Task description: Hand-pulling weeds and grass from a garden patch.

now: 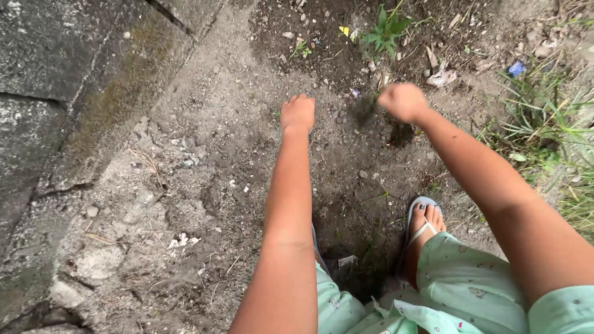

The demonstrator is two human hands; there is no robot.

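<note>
Both hands low over bare soil, weeding by the look of it; right hand [403, 102] mid-pull on a dark blurred tuft [364, 110].

Right grip closed to a fist, apparently clamped on the tuft just at its 9 o'clock, blur hiding the exact hold. Left hand [297, 114] curled narrow, knuckles up, resting on or just above the ground; holding anything or not, cannot tell. Green weed [387, 31] rooted at 12 o'clock of the hands, well apart. Grass clump [544, 117] at 3 o'clock. Concrete slab [68, 80] at 9 o'clock. Foot in sandal [424, 222] at 6 o'clock, beside a dark hollow in the soil [247, 161]. Judged step: lifting a tuft free. Next move likely calls for a firm hold low at the roots.
</note>
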